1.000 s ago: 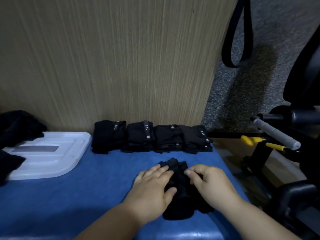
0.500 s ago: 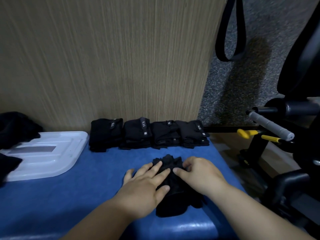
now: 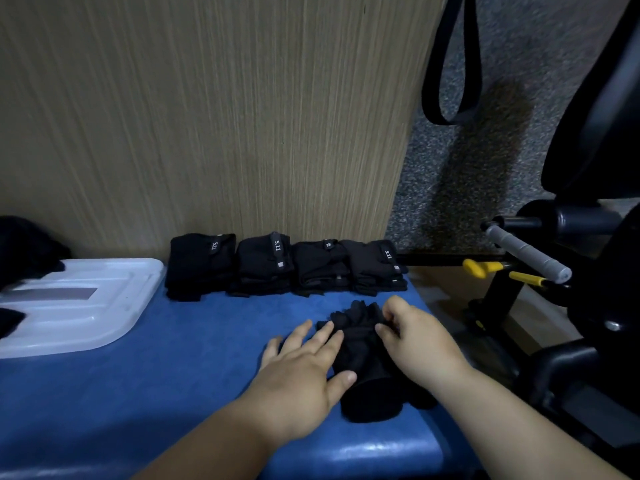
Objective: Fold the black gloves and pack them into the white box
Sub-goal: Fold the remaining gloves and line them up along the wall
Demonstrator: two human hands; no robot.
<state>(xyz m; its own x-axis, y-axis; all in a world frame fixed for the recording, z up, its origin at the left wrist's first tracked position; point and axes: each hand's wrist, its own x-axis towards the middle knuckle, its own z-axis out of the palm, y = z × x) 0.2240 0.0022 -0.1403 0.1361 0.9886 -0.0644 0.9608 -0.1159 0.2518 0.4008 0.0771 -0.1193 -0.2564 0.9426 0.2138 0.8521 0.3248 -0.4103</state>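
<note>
Black fabric gloves [image 3: 363,368] lie stacked on the blue padded counter [image 3: 173,358], near its front right corner. Of the two hands, the left hand [image 3: 304,375] rests flat on them with straight fingers, and the right hand [image 3: 415,337] pinches their finger ends. Folded black glove bundles [image 3: 287,268] line the wall, and a white plastic box [image 3: 79,306] sits at the left.

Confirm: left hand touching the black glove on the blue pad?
Touching. Head view: left hand lies flat, fingertips and thumb resting on the black glove.
</note>
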